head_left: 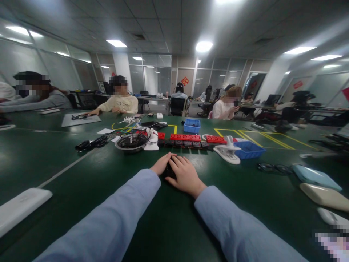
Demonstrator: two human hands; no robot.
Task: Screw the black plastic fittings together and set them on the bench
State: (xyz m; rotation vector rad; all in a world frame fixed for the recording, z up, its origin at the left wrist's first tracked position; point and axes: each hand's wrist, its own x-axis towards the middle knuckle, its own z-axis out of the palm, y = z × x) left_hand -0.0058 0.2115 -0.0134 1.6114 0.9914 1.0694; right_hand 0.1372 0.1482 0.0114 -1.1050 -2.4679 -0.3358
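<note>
My two hands meet on the green table [81, 189] just in front of me, both in light blue sleeves. My right hand [185, 174] lies cupped, fingers curled, over a small dark object [169, 171] that is mostly hidden. My left hand [163, 163] presses against the same object from the left, its fingers tucked under the right hand. Beyond the hands runs a row of red socket parts [185, 137] with black parts [188, 144] along its front. A round metal dish [131, 142] stands to their left.
Two blue bins [192, 125] [249, 150], a white clip-shaped tool [227, 151], black glasses [271, 167], cases at right [316, 176], a white slab [21, 203] at left, black cables [91, 143]. Several people sit around the far edges of the table.
</note>
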